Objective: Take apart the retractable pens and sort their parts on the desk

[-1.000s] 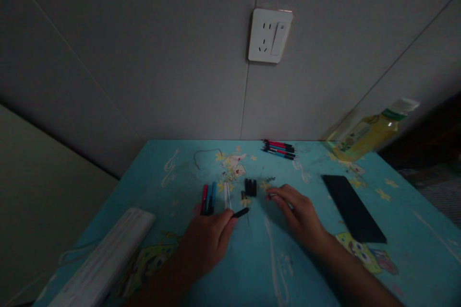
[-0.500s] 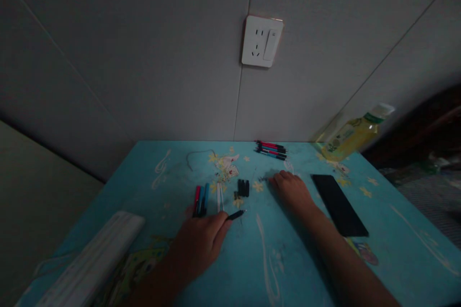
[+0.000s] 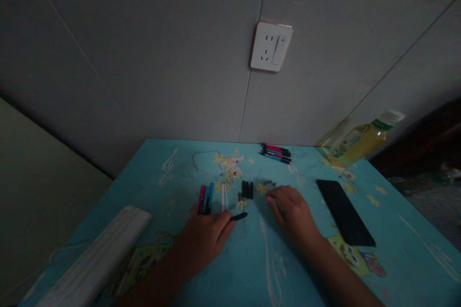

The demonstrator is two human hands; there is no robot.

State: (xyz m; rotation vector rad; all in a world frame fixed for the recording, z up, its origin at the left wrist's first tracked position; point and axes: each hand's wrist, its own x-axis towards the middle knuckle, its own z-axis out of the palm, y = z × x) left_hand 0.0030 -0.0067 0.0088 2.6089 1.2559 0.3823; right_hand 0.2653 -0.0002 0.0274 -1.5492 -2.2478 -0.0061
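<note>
In the lower centre of the frame, the left hand (image 3: 206,236) is closed on a black pen piece (image 3: 239,216); it looks light, stiff, maybe slippery, best pinched at mid-barrel. The right hand (image 3: 293,211) has its fingers curled; whether they grip something, one cannot tell. It has drawn back from the small dark parts (image 3: 269,183).

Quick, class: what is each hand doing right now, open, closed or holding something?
Left hand: closed on a black pen part.
Right hand: fingers curled; whether it holds anything can't be told.
</note>
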